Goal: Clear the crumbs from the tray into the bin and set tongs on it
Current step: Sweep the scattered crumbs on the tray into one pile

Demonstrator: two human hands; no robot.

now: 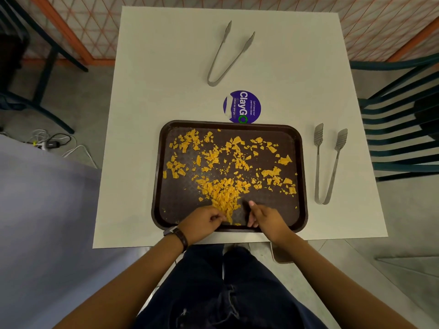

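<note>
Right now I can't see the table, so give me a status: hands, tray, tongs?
Left hand pinching crumbs, right hand open beside the pile. Tray still littered. Two tongs on the table, off tray. Nothing in the way.

A round purple sticker lies on the white table; dark chairs stand alongside.

Both hands, left and right, sit over tray near edge, crumb pile between them. Desk left of tray bare, open lane. Right: flat-tipped tongs lie just beside tray rim, blocking that strip. Far side: sticker flat against the tray's far rim, slim tongs beyond, apart. Chair stands close off the right desk edge.
</note>
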